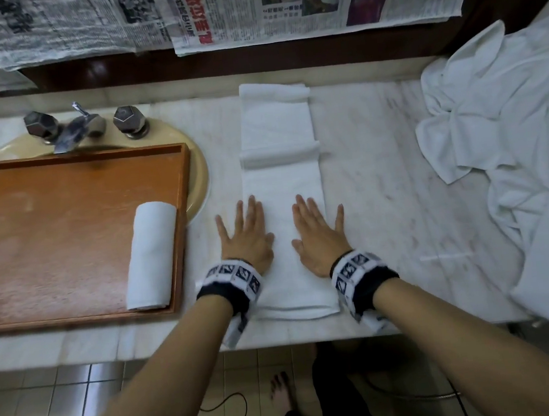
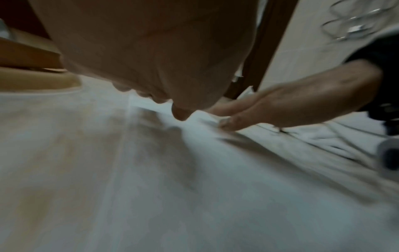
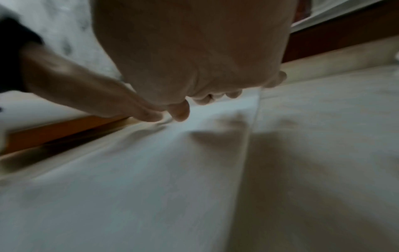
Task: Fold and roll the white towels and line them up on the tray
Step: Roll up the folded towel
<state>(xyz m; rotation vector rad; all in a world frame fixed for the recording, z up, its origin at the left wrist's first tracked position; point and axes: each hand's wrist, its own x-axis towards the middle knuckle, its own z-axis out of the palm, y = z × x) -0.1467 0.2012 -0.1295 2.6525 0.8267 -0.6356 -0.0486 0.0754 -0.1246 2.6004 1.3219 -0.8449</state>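
Both palms down on a long folded white towel (image 1: 282,180) lying lengthwise on the marble counter (image 1: 381,169), its near end close to the counter's front edge, its far end by the back ledge, with a raised crosswise fold about halfway along. Left hand (image 1: 247,236) flat on the towel's left edge, fingers straight and spread, the outer ones reaching off the cloth onto the stone; right hand (image 1: 319,232) flat on the right side, fingers likewise straight and splayed, holding nothing (neither hand curled around the fabric). Same flat press in both wrist views, though blurred: thumbs (image 2: 181,114) and fingertips (image 3: 202,99) touching white cloth. To the left, a wooden tray (image 1: 68,160) sitting over the beige sink basin (image 1: 200,178), with one rolled white towel (image 1: 151,254) lying against the tray's right wall. Chrome faucet (image 1: 78,126) behind the tray. At the right end of the counter, a loose heap of white towels (image 1: 508,122). Newspaper sheets (image 1: 278,4) hanging across the wall behind.
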